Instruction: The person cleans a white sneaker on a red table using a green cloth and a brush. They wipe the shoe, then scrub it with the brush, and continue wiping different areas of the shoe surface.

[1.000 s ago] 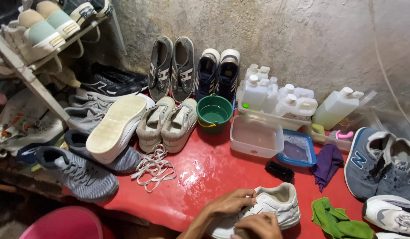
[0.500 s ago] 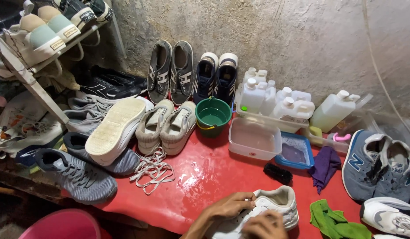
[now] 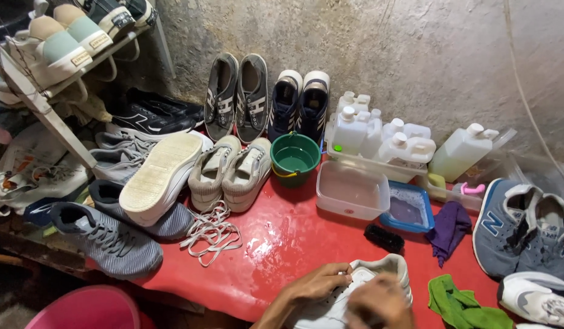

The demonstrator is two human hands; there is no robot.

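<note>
A white sneaker [image 3: 393, 268] lies on its side at the near edge of the wet red table [image 3: 282, 244]. My left hand [image 3: 317, 283] grips its upper near the lace area, fingers curled on the shoe. Just to the right, my right hand [image 3: 379, 302] is over the sneaker's front; it is blurred, so I cannot make out whether it holds anything. The toe of the shoe is hidden under both hands.
Behind the sneaker lie a black brush [image 3: 384, 237], a blue tray [image 3: 408, 207], a clear tub [image 3: 352, 190] and a green bucket [image 3: 294, 157]. White jugs [image 3: 379, 137] stand by the wall. Many shoes, loose laces [image 3: 212, 228], purple cloth [image 3: 449, 225] and green cloth [image 3: 461, 304] surround it.
My right hand has shifted up and to the right over the sneaker and is now blurred. The left hand keeps its hold. The view has moved slightly.
</note>
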